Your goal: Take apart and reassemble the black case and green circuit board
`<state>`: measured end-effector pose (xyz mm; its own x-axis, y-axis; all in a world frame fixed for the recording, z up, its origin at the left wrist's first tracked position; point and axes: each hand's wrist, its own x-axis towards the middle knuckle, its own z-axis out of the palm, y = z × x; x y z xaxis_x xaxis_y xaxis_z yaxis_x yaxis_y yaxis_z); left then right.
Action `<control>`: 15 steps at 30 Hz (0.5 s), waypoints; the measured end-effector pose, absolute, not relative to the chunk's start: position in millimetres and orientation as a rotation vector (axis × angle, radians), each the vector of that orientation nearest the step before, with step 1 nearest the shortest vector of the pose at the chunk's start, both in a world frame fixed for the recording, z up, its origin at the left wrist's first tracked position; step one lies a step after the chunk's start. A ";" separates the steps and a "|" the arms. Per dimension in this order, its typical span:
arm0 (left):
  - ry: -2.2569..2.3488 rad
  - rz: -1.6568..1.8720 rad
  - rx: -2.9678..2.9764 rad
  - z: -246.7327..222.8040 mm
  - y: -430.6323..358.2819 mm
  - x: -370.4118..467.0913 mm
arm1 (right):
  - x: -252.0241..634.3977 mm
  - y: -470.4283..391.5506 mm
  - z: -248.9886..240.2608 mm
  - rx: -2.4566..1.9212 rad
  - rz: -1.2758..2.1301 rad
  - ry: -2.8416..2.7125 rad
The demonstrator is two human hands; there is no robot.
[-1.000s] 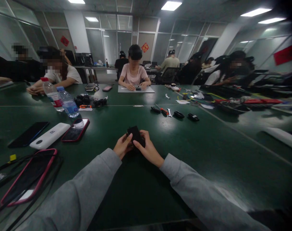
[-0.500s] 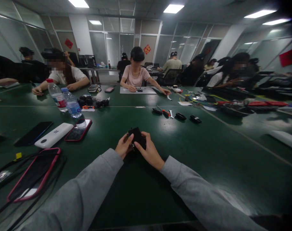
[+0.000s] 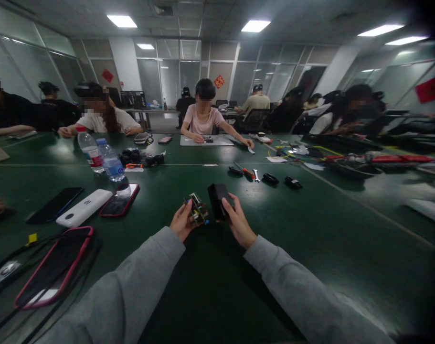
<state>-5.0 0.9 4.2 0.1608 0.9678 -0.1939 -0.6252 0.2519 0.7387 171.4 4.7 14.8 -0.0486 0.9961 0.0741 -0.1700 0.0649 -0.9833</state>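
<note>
Between the thumb and fingers of my left hand (image 3: 182, 220) is a small circuit board (image 3: 196, 210) with several parts on it. My right hand (image 3: 238, 220) grips a black box-shaped case (image 3: 217, 200), its long side tilted upright. A narrow gap separates the board from the case. Both are held above the green table (image 3: 210, 277). Beyond them lie a screwdriver (image 3: 249, 174) with a red handle, a small wrench (image 3: 256, 175) and several black pieces (image 3: 270, 178).
At the left are two bottles (image 3: 111, 162), a white power bank (image 3: 84, 208), a dark phone (image 3: 55, 204), red-edged phones (image 3: 56, 267) and black cables. Across the table a person (image 3: 203, 114) works over a white board (image 3: 222, 140). Wires and red tools lie at the far right.
The board and the black case, together before, are now apart. My right hand has moved right with the case, and the board shows in my left hand. The view has tilted slightly up.
</note>
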 end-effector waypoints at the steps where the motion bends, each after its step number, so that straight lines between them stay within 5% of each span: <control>1: 0.731 1.220 0.559 4.3 1.6 -6.6 | 174.0 6.9 16.1 -0.987 1.344 -1.098; 15: 0.750 1.234 0.457 7.9 5.6 -14.1 | 181.3 7.9 20.6 -0.934 1.458 -1.098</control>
<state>-14.1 5.6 7.9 0.1418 0.9546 -0.2619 -0.6725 0.2871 0.6822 181.3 7.9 20.6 -0.1583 0.9874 0.0017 -0.2745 -0.0423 -0.9607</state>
